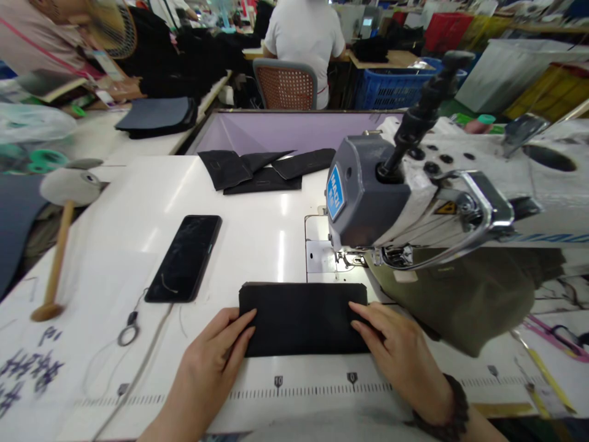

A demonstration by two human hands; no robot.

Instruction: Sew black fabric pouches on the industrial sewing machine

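Black fabric panel (304, 322), quantity 1. Location: flat on the white tabletop (248, 233), nearest the wearer, just short of the needle plate (322, 256); it serves as clock centre here, 12 o'clock pointing away from the wearer. Layers: cannot be counted.

Handling, as judged: light; soft, with enough body to lie flat; not fragile; likely to slide readily on the smooth top. Best hold: the short ends at 9 and 3 o'clock, fingertips spread to keep it flat.

Hands, 2. Left hand (209, 353): at the 9 o'clock end, thumb and forefinger tips slightly apart, resting on the upper face. Right hand (398, 344): at the 3 o'clock end, likewise placed. Whether other fingers pinch from beneath cannot be told.

Surroundings:
- Sewing machine (368, 190), 1, head at 1 o'clock.
- Loose black pieces (225, 169), apparently 4, overlapping, between 11 and 12 o'clock.
- Phone (184, 261), 1, dark screen, 10 o'clock.
- Ring (128, 343) on a cord, 1, 9 o'clock.
- Wooden-handled tool (59, 258), 1, pale rounded head, between 9 and 10 o'clock.
- Olive cloth (460, 301), 1 visible mass, 3 o'clock.
- Bead bracelet (453, 408), 1, on the right wrist.
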